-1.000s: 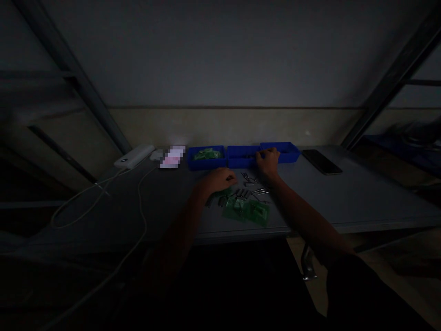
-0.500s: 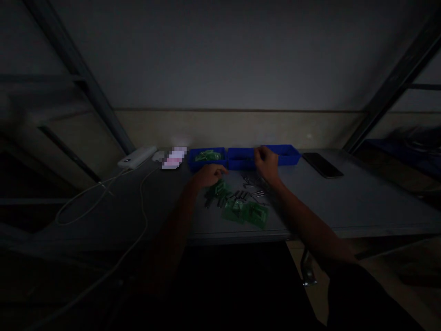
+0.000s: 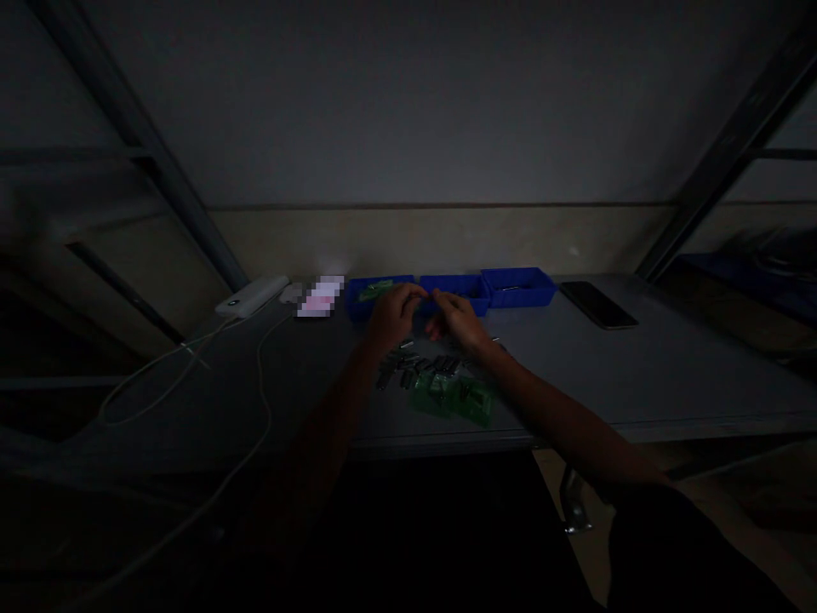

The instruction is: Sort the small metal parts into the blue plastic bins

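Note:
My left hand (image 3: 394, 315) is raised over the table in front of the left blue bin (image 3: 357, 312), its fingers drawn together in a pinch. Close beside it on the right, my right hand (image 3: 462, 323) has thumb and forefinger pinched, fingertips almost meeting those of the left. What either hand holds is too dark and small to make out. Below them lie several small shiny metal pieces (image 3: 445, 366). Nearer the table edge are two green plastic bags, a left one (image 3: 432, 398) and a right one (image 3: 473, 403), with thin metal parts in them.
More green bags (image 3: 375, 291) lie in the left bin. The middle blue bin (image 3: 452, 282) and right blue bin (image 3: 524, 298) hold small parts. A dark phone (image 3: 598, 305) lies right; a lit, blurred screen (image 3: 321, 298), white power bank (image 3: 253, 295) and cable (image 3: 264, 375) are left.
My right hand has moved left from the bins to meet my left hand, which rose slightly. The green bag that lay under my left hand no longer shows on the table.

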Tool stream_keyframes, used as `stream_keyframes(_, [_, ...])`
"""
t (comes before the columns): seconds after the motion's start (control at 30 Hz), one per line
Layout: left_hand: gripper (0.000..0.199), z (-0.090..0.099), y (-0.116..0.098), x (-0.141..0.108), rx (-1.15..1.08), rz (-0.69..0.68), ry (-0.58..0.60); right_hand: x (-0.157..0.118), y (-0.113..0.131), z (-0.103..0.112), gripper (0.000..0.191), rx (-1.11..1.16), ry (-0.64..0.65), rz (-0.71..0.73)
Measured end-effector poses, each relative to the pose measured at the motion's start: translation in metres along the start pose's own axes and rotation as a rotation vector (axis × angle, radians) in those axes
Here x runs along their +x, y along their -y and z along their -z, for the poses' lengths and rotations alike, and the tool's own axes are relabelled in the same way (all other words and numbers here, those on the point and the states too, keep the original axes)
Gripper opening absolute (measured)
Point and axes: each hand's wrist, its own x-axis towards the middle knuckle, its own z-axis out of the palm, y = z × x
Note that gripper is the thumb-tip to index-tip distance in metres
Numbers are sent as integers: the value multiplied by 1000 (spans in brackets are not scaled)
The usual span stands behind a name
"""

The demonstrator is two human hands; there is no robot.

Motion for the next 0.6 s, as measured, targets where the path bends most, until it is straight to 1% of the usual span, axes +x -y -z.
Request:
stream_keyframes(0.1, [17,-10,-7,-5,21,-78,60,3,0,3,25,105,-71,-36])
stream_keyframes(0.2, [17,-16,-12,-9,41,-142,120,5,-2,7,9,68,-117,-82])
stream_keyframes(0.23, [17,-16,-13,-10,43,-154,139,5,-3,8,12,51,-123,-110])
stream_keyframes(0.3, [17,-16,-14,-11,49,-158,177,7,-8,10,29,28,-129,-124])
stream_keyframes(0.37, [16,-16,-14,-10,53,-143,214,10,-12,13,43,-23,-148,-66])
stream_keyframes(0.43, [14,-16,-13,-10,29,-117,244,12,-17,17,48,-137,-173,46])
stream_keyframes(0.5, [10,-16,-11,-8,-50,-48,265,13,-19,19,48,-300,-221,174])
stream_keyframes(0.53, [9,-16,-10,-7,-116,29,265,12,-19,20,47,-383,-249,240])
stream_keyframes(0.57, [11,-15,-9,-6,-196,139,252,10,-19,19,48,-460,-270,300])
stream_keyframes(0.6, [18,-13,-8,-5,-285,274,228,8,-17,18,49,-529,-282,349])
